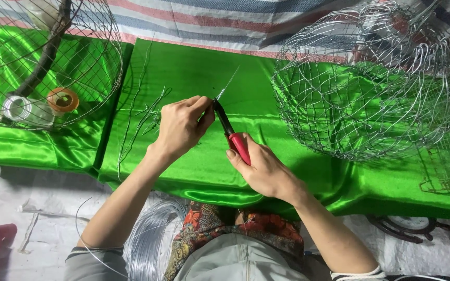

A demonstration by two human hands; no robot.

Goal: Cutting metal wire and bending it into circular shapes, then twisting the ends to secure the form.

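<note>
While gripping red-handled pliers (231,136) in right hand (263,170), pinches thin wire (228,83) with left hand (182,126) at plier tips; wire slants toward tabletop's (194,67) far edge.

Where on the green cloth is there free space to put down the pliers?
Bare green cloth lies between the loose wires and the wire basket, beyond the left hand and right hand holding the pliers. The left end is crowded by a wire cage and tape rolls.

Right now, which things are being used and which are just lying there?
In use: left hand pinching thin wire; right hand holding red-handled pliers.

Lying about: wire baskets, tape rolls, loose wires, wire coil.
</note>
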